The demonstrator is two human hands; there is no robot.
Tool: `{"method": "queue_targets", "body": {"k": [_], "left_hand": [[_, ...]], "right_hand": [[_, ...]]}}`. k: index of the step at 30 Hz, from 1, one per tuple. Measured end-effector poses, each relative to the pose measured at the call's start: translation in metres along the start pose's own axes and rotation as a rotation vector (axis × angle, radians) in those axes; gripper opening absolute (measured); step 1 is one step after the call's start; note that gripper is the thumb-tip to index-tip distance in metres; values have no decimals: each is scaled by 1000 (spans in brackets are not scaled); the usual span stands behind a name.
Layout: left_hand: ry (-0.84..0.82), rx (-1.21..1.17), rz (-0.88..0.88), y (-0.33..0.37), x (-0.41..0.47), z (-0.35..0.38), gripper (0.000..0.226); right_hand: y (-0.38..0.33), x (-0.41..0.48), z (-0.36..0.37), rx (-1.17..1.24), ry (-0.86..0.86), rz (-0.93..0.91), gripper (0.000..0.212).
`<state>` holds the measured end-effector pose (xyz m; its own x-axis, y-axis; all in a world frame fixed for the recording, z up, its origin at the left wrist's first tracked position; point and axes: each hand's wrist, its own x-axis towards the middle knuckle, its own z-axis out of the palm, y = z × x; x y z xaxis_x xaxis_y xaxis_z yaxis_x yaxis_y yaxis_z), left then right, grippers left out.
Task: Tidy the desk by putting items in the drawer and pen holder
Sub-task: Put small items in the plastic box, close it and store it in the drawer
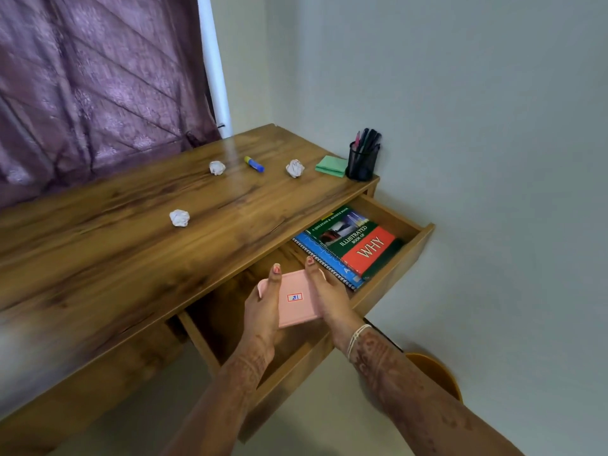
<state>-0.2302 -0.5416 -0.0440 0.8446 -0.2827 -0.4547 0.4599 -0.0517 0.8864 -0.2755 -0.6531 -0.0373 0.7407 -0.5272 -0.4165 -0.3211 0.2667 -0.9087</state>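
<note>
My left hand (261, 302) and right hand (330, 299) clasp the pink box (297, 299) by its sides, level, to fit the drawer (406, 258) beside the books (368, 248).

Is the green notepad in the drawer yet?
No, the green notepad lies on the desk beside the pen holder.

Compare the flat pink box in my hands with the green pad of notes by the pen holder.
The flat pink rectangular box is held over the open wooden drawer by the left hand and right hand; the green paper note pad lies on the wooden desk top. The box bears a small red-bordered label; the pad looks plain. Both are flat and rectangular.
</note>
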Motion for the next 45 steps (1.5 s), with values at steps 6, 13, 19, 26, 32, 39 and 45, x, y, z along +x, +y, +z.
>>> {"method": "queue_targets", "body": {"k": [6,13,19,26,32,39,45], "left_hand": [[18,7,-38,5,27,20,42],[-189,29,153,-2,46,42,99],[-7,-28,278,-20,49,77,84],[75,-83,194,-27,46,103,86],[79,70,42,-40,47,100,79],[133,284,-81,-45,50,91,60],[131,461,-227,-45,51,92,100]], "right_hand": [[-4,36,-10,-47,-19,11,49],[-30,86,-32,-34,-118,60,54],[-31,120,-49,-42,-263,81,50],[-28,144,-67,-112,-390,102,42],[-15,158,-83,-405,-522,98,46],[0,167,-83,-833,-648,-52,58],[4,171,-84,-959,-626,-112,43]]}}
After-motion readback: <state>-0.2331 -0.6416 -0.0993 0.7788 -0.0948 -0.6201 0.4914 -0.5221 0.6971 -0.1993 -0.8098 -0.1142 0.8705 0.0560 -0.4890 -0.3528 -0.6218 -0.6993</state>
